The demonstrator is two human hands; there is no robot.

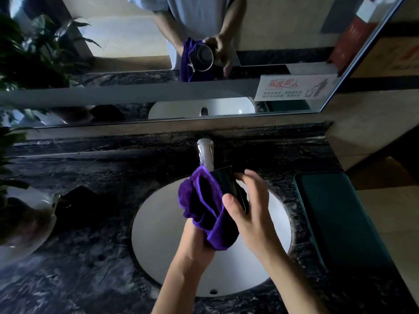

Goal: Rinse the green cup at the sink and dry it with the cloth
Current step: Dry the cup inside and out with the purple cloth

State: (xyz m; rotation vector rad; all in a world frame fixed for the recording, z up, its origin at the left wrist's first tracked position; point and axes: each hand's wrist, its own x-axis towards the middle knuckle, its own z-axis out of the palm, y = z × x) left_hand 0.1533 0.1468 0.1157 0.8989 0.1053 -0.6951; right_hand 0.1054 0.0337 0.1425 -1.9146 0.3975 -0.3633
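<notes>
The cup [227, 185] looks dark green, almost black, and is held over the white sink basin [158, 234]. My right hand [251, 207] grips its side, thumb on the near edge and fingers over the top. My left hand [197, 243] is closed on a purple cloth [204, 207], which is bunched against the cup's left side and bottom. Most of the left hand's fingers are hidden under the cloth. The mirror [283, 30] shows the cup's shiny metal inside facing away from me.
A chrome tap [205, 152] stands just behind the cup. The dark marble counter [90, 257] surrounds the basin. A potted plant [22, 64] with a white pot [20, 232] is at the left, a dark green tray [340, 218] at the right.
</notes>
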